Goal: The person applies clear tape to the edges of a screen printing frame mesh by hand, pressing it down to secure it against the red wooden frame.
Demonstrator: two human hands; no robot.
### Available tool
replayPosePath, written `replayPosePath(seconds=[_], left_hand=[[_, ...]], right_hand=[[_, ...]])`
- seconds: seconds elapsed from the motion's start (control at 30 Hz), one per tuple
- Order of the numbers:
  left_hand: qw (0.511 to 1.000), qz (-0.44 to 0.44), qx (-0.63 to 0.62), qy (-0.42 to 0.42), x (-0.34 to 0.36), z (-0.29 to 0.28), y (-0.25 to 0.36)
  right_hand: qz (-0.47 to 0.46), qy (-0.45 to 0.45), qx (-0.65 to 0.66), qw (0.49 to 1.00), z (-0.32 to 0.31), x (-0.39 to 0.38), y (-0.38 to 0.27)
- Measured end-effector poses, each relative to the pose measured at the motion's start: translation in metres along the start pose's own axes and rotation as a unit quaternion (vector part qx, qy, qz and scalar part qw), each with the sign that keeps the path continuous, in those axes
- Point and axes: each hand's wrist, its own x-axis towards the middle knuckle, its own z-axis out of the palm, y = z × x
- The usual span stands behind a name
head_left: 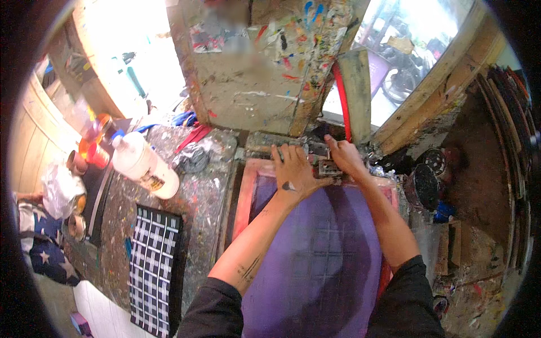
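Observation:
A screen-printing frame point(243, 194) with a reddish wooden border and purple mesh point(282, 276) lies in front of me. Faint grid lines show in the mesh. At its far edge sits a metal clamp point(329, 168), smeared with paint. My left hand point(296, 172) rests over the far border left of the clamp, fingers spread and thumb pointing toward the clamp. Just right of it, my right hand point(346, 156) is closed at the clamp's far side, thumb up. Whatever its fingers grip is hidden.
On the paint-stained table point(203, 236) to the left are a black-and-white checked piece point(153, 265) and a white plastic bottle point(145, 166). Cups point(97, 155) and a plastic bag point(61, 191) stand farther left. A dark paint-caked bucket point(422, 186) is at right. A stained board point(248, 84) rises behind.

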Motion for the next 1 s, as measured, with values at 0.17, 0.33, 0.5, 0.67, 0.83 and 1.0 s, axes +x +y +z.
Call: replayPosePath(seconds=[0.17, 0.33, 0.5, 0.67, 0.83, 1.0], left_hand=[[1.0, -0.012, -0.018, 0.011, 0.003, -0.001, 0.002], [0.992, -0.071, -0.01, -0.099, 0.01, -0.015, 0.01], [0.992, -0.073, -0.004, -0.106, 0.012, -0.016, 0.011], [0.987, -0.075, -0.017, -0.141, 0.014, -0.012, 0.01], [0.982, -0.085, -0.022, -0.166, 0.012, -0.022, 0.007], [0.983, -0.092, -0.012, -0.161, 0.016, -0.021, 0.008]], right_hand=[[-0.228, -0.035, -0.014, 0.973, 0.001, 0.016, 0.015], [-0.065, -0.197, 0.189, 0.96, -0.012, 0.018, 0.027], [-0.131, -0.164, 0.221, 0.952, -0.01, 0.006, 0.043], [-0.062, -0.226, 0.248, 0.94, -0.019, 0.008, 0.043], [-0.11, -0.277, 0.163, 0.94, -0.033, 0.026, 0.035], [-0.059, -0.243, 0.232, 0.94, -0.002, 0.039, 0.052]])
